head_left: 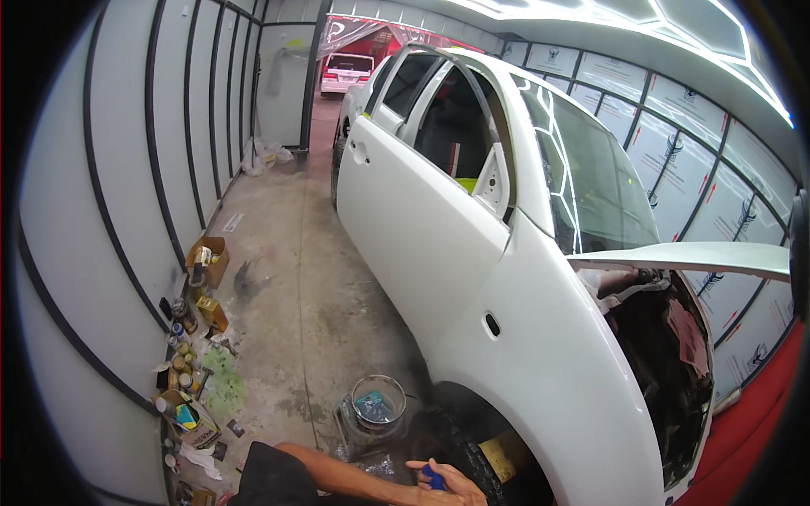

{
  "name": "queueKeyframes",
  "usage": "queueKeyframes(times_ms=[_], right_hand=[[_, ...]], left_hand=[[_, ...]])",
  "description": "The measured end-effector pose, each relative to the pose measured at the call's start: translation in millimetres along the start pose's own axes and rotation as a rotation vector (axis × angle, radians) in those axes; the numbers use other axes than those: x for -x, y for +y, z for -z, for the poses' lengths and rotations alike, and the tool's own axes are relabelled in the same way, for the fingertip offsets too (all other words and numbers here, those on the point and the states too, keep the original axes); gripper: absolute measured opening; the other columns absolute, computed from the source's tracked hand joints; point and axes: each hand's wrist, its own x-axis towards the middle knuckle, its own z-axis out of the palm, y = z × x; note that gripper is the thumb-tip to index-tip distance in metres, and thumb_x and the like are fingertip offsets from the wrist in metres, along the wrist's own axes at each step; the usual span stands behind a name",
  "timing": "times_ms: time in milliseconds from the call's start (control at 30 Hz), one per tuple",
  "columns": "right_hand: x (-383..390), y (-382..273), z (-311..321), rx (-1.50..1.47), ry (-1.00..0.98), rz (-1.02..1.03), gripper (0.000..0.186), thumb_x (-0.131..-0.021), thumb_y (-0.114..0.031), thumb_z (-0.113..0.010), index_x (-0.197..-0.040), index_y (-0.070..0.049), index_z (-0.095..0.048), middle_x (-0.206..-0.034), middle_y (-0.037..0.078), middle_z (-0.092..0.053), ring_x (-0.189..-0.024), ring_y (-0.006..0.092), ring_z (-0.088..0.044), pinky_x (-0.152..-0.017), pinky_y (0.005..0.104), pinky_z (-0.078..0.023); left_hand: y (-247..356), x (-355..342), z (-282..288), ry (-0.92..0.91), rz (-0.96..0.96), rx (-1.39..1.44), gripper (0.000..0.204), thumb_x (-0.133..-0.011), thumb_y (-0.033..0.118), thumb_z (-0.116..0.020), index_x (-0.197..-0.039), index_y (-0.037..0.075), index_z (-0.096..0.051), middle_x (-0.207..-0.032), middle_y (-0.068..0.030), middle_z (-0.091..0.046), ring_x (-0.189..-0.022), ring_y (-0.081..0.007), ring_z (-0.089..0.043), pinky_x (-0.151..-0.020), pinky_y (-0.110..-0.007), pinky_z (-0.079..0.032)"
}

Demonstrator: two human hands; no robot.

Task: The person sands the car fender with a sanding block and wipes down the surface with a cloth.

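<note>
Dark sleeve (274,479), fingers (418,465) around blue object (433,478) (half-hidden), white car (426,202).

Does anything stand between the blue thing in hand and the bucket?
Only outstretched fingers, just beside the blue thing; beyond them, nothing visible stands between it and the bucket. The tire is off to the right of that path.

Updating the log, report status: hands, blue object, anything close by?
Right hand gripping blue object; left hand beside it, partly cropped; bucket near front tire.
</note>
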Motion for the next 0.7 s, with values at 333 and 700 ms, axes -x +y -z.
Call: queueKeyframes(times_ms=[333, 700], right_hand=[[-77.2, -100.6, -1.1, -0.822, 0.017, 0.624, 0.016, -0.084, -0.017, -0.059, -0.067, -0.016, -0.058, -0.067, 0.000, -0.060, -0.064, 0.0185, -0.055, -0.072, 0.0369, -0.050], [-158.0, -131.7, -122.1, 0.449, 0.568, 1.306, 0.058, -0.105, -0.042, -0.050, -0.056, -0.011, -0.042, -0.047, 0.001, -0.033, -0.045, 0.0143, -0.031, -0.049, 0.0330, -0.027]], left_hand=[[-87.2, 27.9, 92.7, 0.671, 0.333, 0.101, 0.020, -0.098, 0.014, -0.061, -0.086, -0.001, -0.068, -0.117, -0.0245, -0.068, -0.127, -0.0396, -0.060, -0.109, -0.044, -0.044], [-226.7, 75.9, 120.6, 1.907, 0.781, 1.819, 0.055, -0.112, 0.051, -0.033, -0.068, 0.019, -0.041, -0.054, 0.0047, -0.031, -0.045, -0.0100, -0.033, -0.045, -0.027, -0.034]])
